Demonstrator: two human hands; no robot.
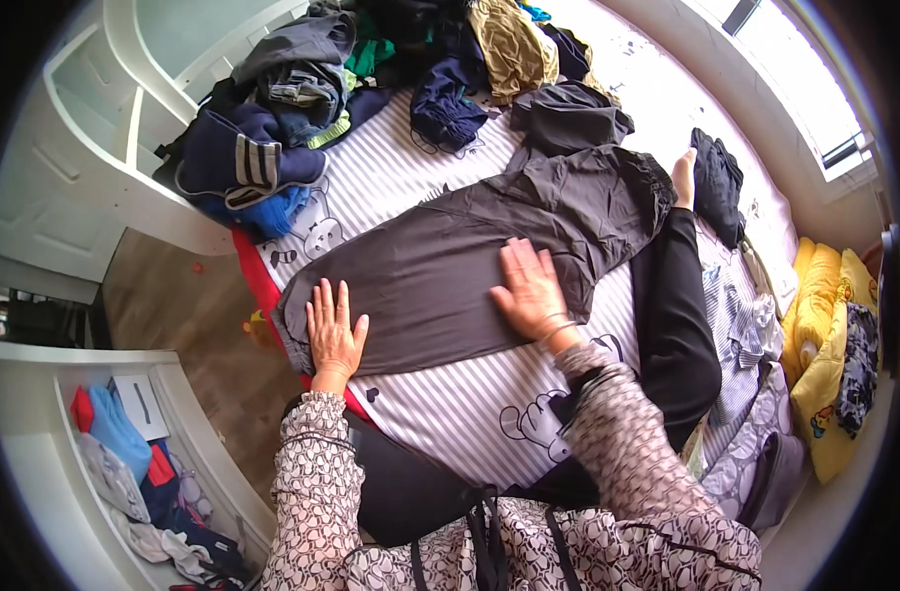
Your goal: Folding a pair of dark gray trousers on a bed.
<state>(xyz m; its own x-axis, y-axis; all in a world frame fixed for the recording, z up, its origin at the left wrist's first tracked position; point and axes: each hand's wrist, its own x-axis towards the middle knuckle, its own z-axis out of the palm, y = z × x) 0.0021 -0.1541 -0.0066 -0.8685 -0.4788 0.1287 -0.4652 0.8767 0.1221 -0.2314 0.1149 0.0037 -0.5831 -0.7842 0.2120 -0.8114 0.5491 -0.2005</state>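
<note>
A pair of dark grey trousers [427, 273] lies lengthwise across a striped bedsheet [450, 421], one leg over the other, with elastic at the ankle and waist ends. My left hand [335, 336] rests flat near the cuff end, fingers slightly apart. My right hand [531, 292] lies palm down on the middle of the cloth, its thumb out to the side. The lower part is fairly smooth, while wrinkles show towards the waistband [653, 181]. Neither hand grips the fabric.
Piled clothes [272, 118] stand at the bed's far left, with navy shorts [450, 103] and khaki trousers [512, 52] beyond. A folded dark garment [718, 185] lies near my foot. Yellow bedding [819, 310] is at the right. An open drawer [221, 458] holds clothes at lower left.
</note>
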